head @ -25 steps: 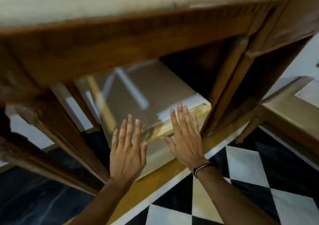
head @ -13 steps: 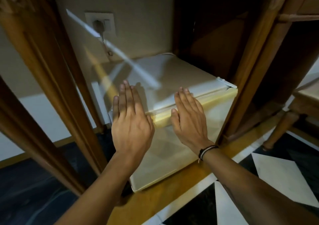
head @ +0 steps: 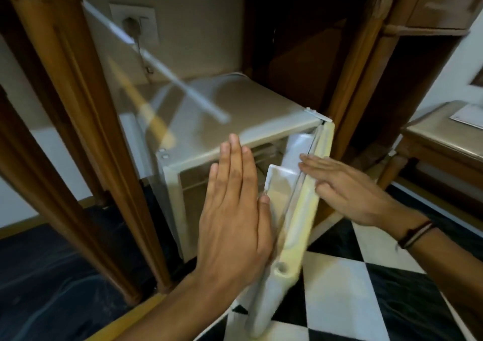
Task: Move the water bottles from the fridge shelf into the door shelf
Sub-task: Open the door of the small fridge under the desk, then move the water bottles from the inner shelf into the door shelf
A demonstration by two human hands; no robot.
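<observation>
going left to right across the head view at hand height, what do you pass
wooden table leg → fridge cabinet → left hand → open fridge door → right hand → wristband

The fridge [head: 235, 121] is tucked tight under a wooden desk, boxed in by a carved leg [head: 86, 121] just off its left side and another post [head: 358, 79] close to its right rear corner. The door [head: 295, 215] is swung out edge-on, so the front opening is exposed, though partly blocked by the flat left hand [head: 232, 210] in front of it. The door's outer face is covered by the right hand [head: 350, 189]. Clear tiled floor [head: 347, 296] is left right of the door.
</observation>
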